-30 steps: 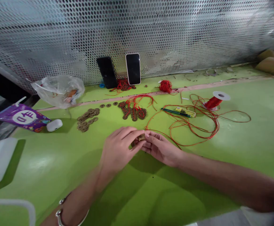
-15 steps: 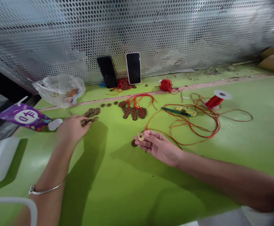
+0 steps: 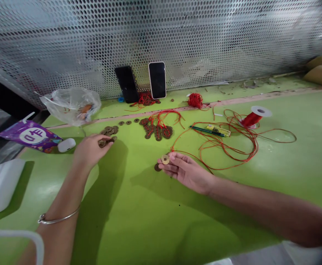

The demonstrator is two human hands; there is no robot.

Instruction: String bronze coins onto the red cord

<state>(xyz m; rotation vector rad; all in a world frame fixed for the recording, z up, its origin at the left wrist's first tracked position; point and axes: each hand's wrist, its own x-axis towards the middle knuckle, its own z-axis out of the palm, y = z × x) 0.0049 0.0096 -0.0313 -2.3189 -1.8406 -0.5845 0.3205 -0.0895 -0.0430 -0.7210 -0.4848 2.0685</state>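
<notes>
My right hand (image 3: 190, 172) pinches a yellowish coin with a square hole (image 3: 165, 159) between thumb and fingers. Below it a darker coin (image 3: 157, 167) shows in part beside the fingertips. A red cord (image 3: 173, 147) runs down to this hand; how it joins the coin is hidden. At the left, my left hand (image 3: 88, 150) has thumb and fingers closed around brown coins (image 3: 105, 142) at the near side of a small coin pile (image 3: 110, 130). Coin strings tied with red cord (image 3: 157, 131) lie between and beyond the hands.
A red cord spool (image 3: 252, 118), loose cord loops, a green pen (image 3: 207, 131) and a yellow box (image 3: 219, 130) lie right. Two phones (image 3: 157, 80) lean on the perforated metal screen. Left stand a plastic bag (image 3: 71, 106), purple packet (image 3: 31, 136), white case (image 3: 66, 145) and white box (image 3: 3, 187).
My left hand has shifted slightly right over the coins, its fingertips further along them. My right hand and its coin have hardly moved.
</notes>
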